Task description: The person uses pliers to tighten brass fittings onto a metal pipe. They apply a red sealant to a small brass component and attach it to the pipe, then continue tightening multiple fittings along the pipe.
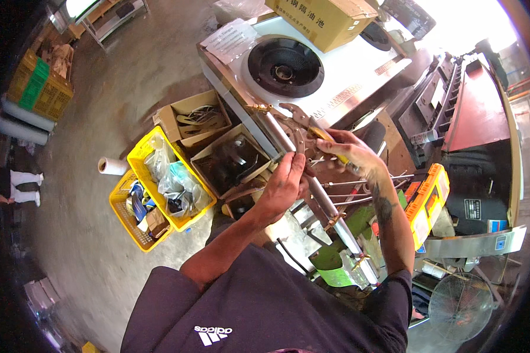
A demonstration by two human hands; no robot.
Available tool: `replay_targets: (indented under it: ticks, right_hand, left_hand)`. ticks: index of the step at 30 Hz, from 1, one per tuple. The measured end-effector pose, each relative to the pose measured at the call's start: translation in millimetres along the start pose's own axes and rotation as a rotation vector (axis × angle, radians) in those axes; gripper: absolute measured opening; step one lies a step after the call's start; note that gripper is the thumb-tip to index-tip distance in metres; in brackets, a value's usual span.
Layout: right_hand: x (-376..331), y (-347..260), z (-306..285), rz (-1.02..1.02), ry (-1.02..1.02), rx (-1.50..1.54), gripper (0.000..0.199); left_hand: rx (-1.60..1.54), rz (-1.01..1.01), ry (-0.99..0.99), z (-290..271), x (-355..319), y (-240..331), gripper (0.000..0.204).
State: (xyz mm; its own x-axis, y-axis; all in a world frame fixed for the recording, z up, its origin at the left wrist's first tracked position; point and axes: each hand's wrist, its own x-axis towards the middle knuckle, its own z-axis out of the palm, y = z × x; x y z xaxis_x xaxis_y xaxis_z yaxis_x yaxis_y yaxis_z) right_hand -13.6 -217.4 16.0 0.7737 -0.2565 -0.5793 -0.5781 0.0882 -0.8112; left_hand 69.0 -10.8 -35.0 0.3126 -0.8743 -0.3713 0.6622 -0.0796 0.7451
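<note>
Nearest the camera, the person's dark shirt fills the lower edge, and both bare forearms rise from it toward the steel pipe (312, 188) that runs slantwise along the front of the stove unit. That pipe serves as the landmark here.

The left hand (285, 182) lies against the pipe's near side, its grip clenched around the pipe and a thin fitting there; exactly which small part the fingers pinch cannot be told. The right hand (350, 154) sits just beyond the pipe, its grip grasping the yellow handles of a pair of pliers (303, 125), whose dark head points up and left and touches the pipe's upper stretch, close to a brass fitting (260, 108).

Right of the pipe, thin metal rods (359, 194) stick out sideways, and an orange toolbox (427, 200) lies past them. Below the pipe's lower end sits a green part (330, 262), with a wire fan guard (460, 306) farther right.

Left of the pipe, 2 open cardboard boxes (229, 162) hold dark parts and cables; beyond them 2 yellow plastic crates (136, 157) hold plastic bags and oddments on the concrete floor (100, 106), with a white roll (111, 166) beside them.

Above the pipe, farthest off, the stainless stove top (359, 67) shows a round black burner (285, 66) and carries a yellowish carton (324, 20).
</note>
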Motion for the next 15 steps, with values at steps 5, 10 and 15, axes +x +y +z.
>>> replay_targets:
  ticks: [5, 10, 15]
  right_hand:
    - [25, -18, -20, -0.054, -0.021, -0.469, 0.068]
    - [41, -15, -35, 0.004, -0.043, -0.342, 0.076]
    - [44, -25, -27, 0.019, -0.047, -0.39, 0.067]
  left_hand:
    - [-0.179, 0.091, 0.099, 26, 27, -14, 0.024]
    - [-0.336, 0.088, 0.104, 38, 43, -2, 0.018]
    - [-0.36, 0.022, 0.13, 41, 58, -5, 0.016]
